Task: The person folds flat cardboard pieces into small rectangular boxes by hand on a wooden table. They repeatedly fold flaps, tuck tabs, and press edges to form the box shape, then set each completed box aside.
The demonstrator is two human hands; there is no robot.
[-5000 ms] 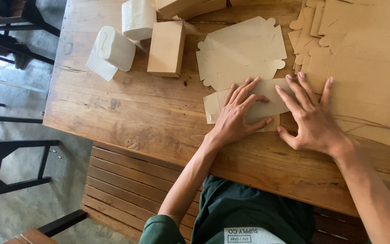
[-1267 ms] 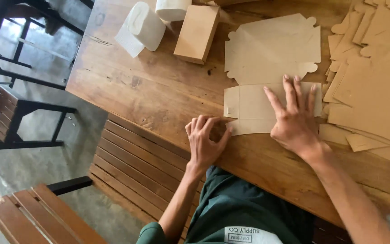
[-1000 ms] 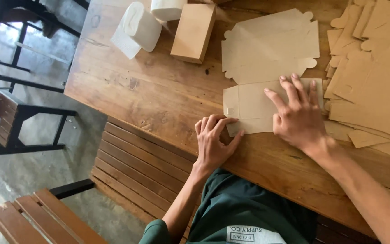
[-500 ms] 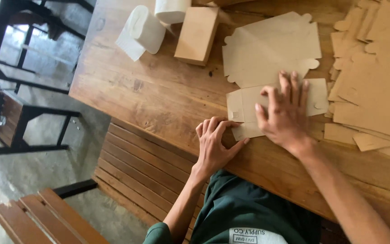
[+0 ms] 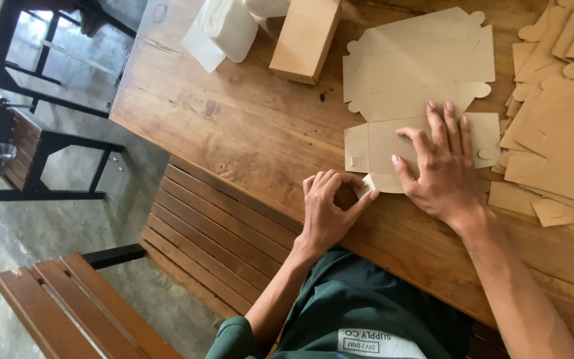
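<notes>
Right hand (image 5: 443,166) lies flat, fingers spread, pressing down on the flat brown die-cut cardboard box blank (image 5: 380,147) on the wooden table (image 5: 234,126). Left hand (image 5: 330,213) pinches the blank's near corner flap between thumb and fingertips, at the table's near edge. Just beyond the blank lies a second, unfolded brown cardboard sheet (image 5: 420,63), partly overlapping it.
</notes>
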